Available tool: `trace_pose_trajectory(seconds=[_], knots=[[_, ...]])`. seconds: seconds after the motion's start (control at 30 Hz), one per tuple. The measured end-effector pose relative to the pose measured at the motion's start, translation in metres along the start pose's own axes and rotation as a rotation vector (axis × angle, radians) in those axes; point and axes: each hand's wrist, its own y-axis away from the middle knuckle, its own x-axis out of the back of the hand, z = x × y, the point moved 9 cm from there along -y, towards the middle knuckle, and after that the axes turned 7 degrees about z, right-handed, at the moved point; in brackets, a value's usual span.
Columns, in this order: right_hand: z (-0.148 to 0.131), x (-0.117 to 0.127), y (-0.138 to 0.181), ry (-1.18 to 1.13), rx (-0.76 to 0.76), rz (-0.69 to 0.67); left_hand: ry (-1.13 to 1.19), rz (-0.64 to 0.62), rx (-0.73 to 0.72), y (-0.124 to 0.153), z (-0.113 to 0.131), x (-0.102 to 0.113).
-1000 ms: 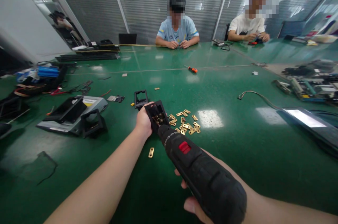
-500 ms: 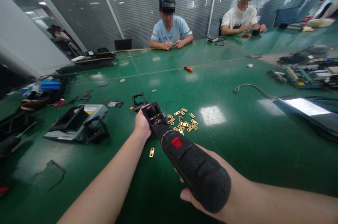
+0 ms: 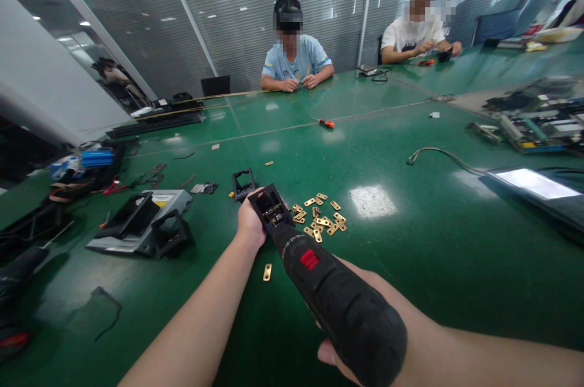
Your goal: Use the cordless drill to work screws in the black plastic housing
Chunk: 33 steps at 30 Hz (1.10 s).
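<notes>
So the left hand is wrapped around a black, boxy plastic housing with an open top, and the right hand is closed round the grip of a chunky black power drill with a red slider on top. The drill's nose points down into the near end of the housing, but it hides its own tip, so I can't tell if the bit is seated on anything.

What could go wrong, imo: the housing looks held only by that one hand, so a burst of torque could twist it. If the bit sits off-axis it could cam out, chew a screw head or skid towards the left fingers. Leaning too hard might crack the plastic, too.

As for looks: the housing is tilted above the green table, matte black and deep-walled, with a cluster of shiny brassy metal bits inside. Just right of it lies a loose scatter of flat gold-coloured two-hole plates, and an open black rectangular frame sits just beyond.
</notes>
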Motion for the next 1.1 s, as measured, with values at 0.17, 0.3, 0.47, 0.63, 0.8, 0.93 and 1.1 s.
trace_pose_trajectory(seconds=[0.17,0.3,0.47,0.63,0.8,0.93,1.1], knots=[[0.012,0.001,0.002,0.052,-0.013,0.007,0.016,0.029,0.028,0.0,-0.002,0.003],[0.003,0.002,-0.001,0.059,0.028,0.008,0.019,0.002,0.008,0.0,0.0,0.002],[0.0,-0.005,-0.001,0.001,-0.024,-0.032,0.02,0.002,0.008,-0.001,0.0,0.002],[0.013,-0.009,-0.007,-0.059,-0.07,-0.053,0.009,0.012,0.0,0.002,0.003,0.002],[0.017,-0.002,-0.03,-0.058,0.107,-0.022,0.005,0.052,0.019,-0.001,0.004,0.009],[0.033,0.003,-0.046,-0.002,0.165,-0.005,0.02,0.048,0.001,-0.006,0.005,0.011],[0.049,0.007,-0.051,0.078,0.17,0.002,0.011,0.06,-0.01,-0.002,0.008,0.009]])
